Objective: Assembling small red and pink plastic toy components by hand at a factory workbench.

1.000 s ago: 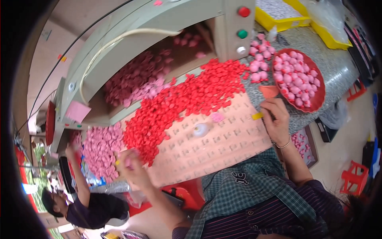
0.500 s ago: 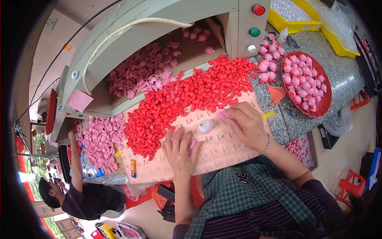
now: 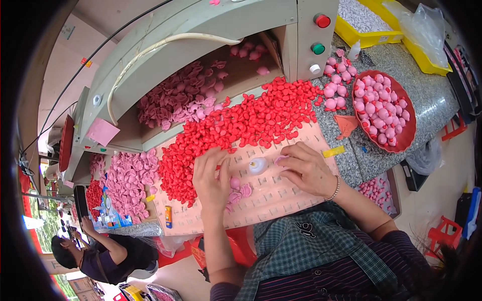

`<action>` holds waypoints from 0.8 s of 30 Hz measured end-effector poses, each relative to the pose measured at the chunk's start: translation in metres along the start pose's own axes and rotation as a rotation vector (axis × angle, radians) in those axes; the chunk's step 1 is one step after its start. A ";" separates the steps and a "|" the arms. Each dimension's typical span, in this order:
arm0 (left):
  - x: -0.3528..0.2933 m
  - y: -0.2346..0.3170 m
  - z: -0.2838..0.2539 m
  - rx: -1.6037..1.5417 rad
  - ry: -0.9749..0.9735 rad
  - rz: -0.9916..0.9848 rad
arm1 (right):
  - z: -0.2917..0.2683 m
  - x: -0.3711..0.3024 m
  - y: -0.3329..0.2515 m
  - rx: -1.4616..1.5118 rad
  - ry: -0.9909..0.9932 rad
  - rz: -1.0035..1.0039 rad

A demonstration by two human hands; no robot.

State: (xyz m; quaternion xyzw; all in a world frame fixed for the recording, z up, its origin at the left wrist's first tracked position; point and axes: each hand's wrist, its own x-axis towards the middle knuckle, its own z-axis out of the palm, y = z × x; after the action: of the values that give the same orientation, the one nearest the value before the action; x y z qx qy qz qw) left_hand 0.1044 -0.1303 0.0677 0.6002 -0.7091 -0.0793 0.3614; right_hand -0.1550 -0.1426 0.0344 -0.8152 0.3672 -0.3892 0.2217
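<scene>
My right hand (image 3: 312, 173) pinches a small pink piece (image 3: 279, 159) between thumb and fingers, just right of a small white squeeze bottle (image 3: 258, 165). My left hand (image 3: 210, 175) is at the near edge of a heap of small glossy red pieces (image 3: 241, 123), fingers bent and thumb drawn in; what lies between its fingertips is hidden. Beside that hand, a round pink piece (image 3: 235, 183) and some pink petal-shaped pieces (image 3: 245, 190) rest on the pale pink mat (image 3: 281, 193).
A red scalloped bowl (image 3: 412, 128) of pink-and-red pieces stands right, near yellow trays (image 3: 369, 37). A grey machine (image 3: 201, 22) arches behind, pink pieces inside. More pink pieces (image 3: 130, 175) and a glue stick (image 3: 168, 216) lie left. A co-worker (image 3: 105, 256) is at far left.
My left hand has lifted off the pink pieces and moved left and away to the red heap, uncovering them. My right hand stays near the bottle with the pink piece. The co-worker's arm has lowered.
</scene>
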 end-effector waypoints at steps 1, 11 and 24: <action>0.015 -0.002 0.003 -0.001 0.004 0.002 | 0.001 -0.002 0.002 -0.003 0.001 -0.003; 0.068 -0.011 0.027 0.161 -0.284 0.396 | 0.007 -0.009 0.000 0.184 0.106 0.086; 0.165 -0.095 0.032 0.726 -0.058 -0.434 | 0.013 -0.019 0.017 0.511 0.078 0.250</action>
State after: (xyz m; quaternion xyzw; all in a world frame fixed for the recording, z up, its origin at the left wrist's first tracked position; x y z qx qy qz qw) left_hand 0.1573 -0.3161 0.0618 0.8216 -0.5579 0.0845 0.0816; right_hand -0.1600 -0.1375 0.0067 -0.6657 0.3631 -0.4699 0.4518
